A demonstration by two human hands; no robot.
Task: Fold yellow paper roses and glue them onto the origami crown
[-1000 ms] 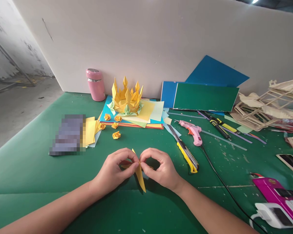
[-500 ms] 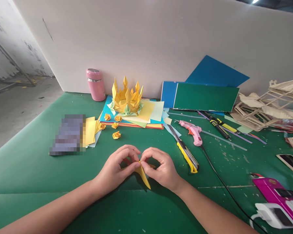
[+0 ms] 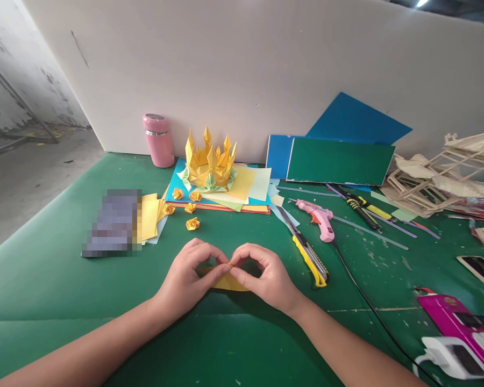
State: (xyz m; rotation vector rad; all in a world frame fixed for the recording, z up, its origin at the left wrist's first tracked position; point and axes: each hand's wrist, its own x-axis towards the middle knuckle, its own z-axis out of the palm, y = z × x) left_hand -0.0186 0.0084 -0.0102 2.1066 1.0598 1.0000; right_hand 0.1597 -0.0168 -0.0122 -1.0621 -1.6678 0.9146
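A piece of folded yellow paper (image 3: 230, 282) is pinched between both hands, close above the green table. My left hand (image 3: 196, 271) holds it from the left, thumb and index finger closed at its top edge. From the right, my right hand (image 3: 266, 274) pinches the same spot, and the fingertips of both hands nearly meet. Part of the paper is hidden behind the fingers. Several small folded yellow paper roses (image 3: 192, 223) lie just beyond my left hand. Behind them stands a yellow paper crown (image 3: 210, 164) with pale green leaf pieces at its base.
A yellow box cutter (image 3: 310, 260) and a pink glue gun (image 3: 318, 217) with a black cord lie to the right. A pink flask (image 3: 158, 141) stands at the back. Yellow sheets (image 3: 148, 216) lie at left; a magenta power strip (image 3: 454, 317) is at lower right.
The yellow paper has turned: its pointed flap hung down toward me before, and now a broader face spans between the hands. Both hands stay in nearly the same place.
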